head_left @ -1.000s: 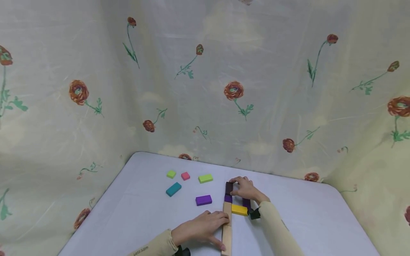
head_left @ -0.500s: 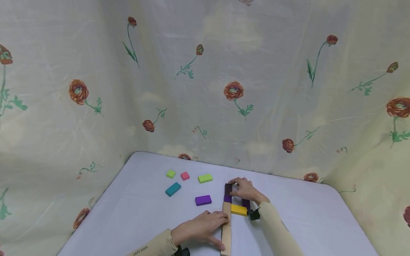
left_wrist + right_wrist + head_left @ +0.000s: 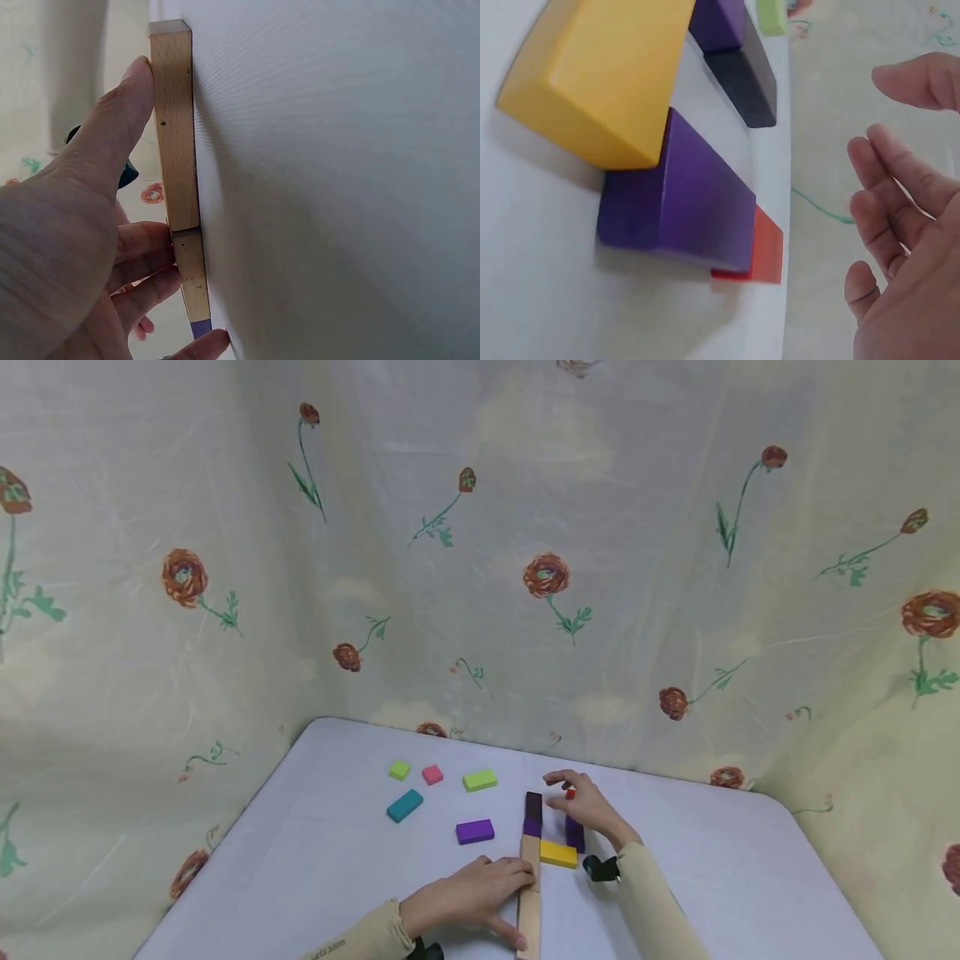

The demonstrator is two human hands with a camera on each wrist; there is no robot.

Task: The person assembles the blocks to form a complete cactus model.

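Observation:
My left hand [image 3: 472, 893] rests along the left side of two plain wooden blocks laid end to end. Its thumb touches the near wooden block [image 3: 174, 127], its fingers the far wooden block [image 3: 530, 852]. A purple block [image 3: 532, 827] and a dark block [image 3: 533, 805] continue that row away from me. To the right, a yellow block [image 3: 559, 854] joins the row to a second purple block [image 3: 705, 199], with a red block [image 3: 767, 251] beyond. My right hand [image 3: 591, 808] hovers beside the dark block, holding nothing, thumb and fingers apart.
Left of the row lie a loose purple block [image 3: 475, 832], a teal block [image 3: 405, 806], a long lime block [image 3: 480, 780], a pink block [image 3: 432, 774] and a small lime block [image 3: 400, 770]. Flower-printed cloth [image 3: 480, 610] hangs behind the white table [image 3: 337, 860].
My right hand has let go of the dark block and moved up and right, uncovering the red block. The dark block has come slightly nearer, against the purple one. My left hand stays put.

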